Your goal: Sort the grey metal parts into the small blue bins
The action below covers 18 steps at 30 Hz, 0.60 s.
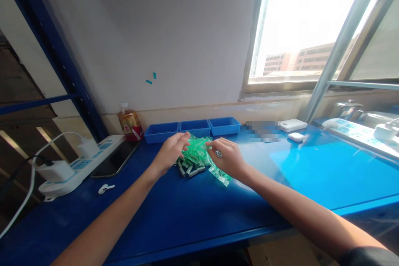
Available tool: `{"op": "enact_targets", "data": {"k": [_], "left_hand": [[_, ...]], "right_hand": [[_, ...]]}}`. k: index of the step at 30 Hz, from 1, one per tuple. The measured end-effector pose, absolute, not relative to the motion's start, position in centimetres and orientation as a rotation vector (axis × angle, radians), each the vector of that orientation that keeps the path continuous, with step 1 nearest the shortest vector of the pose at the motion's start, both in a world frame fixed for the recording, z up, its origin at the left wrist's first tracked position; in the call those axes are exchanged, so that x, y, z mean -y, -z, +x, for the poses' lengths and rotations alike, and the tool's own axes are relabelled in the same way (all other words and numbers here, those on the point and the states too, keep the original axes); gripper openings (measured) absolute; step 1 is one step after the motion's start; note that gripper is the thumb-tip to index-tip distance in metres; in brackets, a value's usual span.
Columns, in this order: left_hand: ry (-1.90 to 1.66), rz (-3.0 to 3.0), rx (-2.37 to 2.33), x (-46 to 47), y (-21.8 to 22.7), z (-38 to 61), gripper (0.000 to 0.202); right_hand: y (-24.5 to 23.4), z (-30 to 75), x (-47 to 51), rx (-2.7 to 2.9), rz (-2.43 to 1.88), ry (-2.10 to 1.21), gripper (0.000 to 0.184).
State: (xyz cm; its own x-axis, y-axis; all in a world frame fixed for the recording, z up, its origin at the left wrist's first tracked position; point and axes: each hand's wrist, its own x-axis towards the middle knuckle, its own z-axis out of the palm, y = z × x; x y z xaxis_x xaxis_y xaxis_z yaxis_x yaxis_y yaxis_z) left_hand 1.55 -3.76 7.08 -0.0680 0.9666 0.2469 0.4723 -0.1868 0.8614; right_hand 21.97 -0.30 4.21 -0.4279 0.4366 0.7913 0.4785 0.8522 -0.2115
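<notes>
Head view: the green bags (pixel 199 157) lie heaped on the table (pixel 174 212) between both hands, with metal cylinders (pixel 189 169) at the heap's seven o'clock edge, a spread bag (pixel 222 176) at four and blue trays (pixel 195 129) at twelve. Left hand (pixel 170 151), at nine o'clock, has its fingers partly curled; whether its grip has hold of anything cannot be determined. Right hand (pixel 227 156), at three, shows a closed grip around small metal pieces (pixel 218 154).

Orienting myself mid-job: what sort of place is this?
Probably a workshop: a glossy blue worktable, three shallow blue plastic trays and a pile of translucent green plastic packets suggest it.
</notes>
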Motion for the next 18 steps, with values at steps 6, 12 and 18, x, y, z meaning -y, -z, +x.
{"op": "enact_targets", "data": {"k": [6, 12, 18], "left_hand": [[-1.256, 1.538, -1.278, 5.0, -7.2, 3.9, 0.035], [-1.457, 2.409, -1.481, 5.0, -5.6, 3.2, 0.007], [-1.260, 2.524, -1.421, 5.1, -5.2, 3.8, 0.020]], "right_hand": [[-4.7, 21.6, 1.2, 2.084, -0.607, -0.025, 0.021], [-6.1, 20.9, 2.0, 1.853, -0.744, -1.022, 0.033], [-5.4, 21.0, 1.1, 1.728, -0.790, -0.899, 0.020]]}}
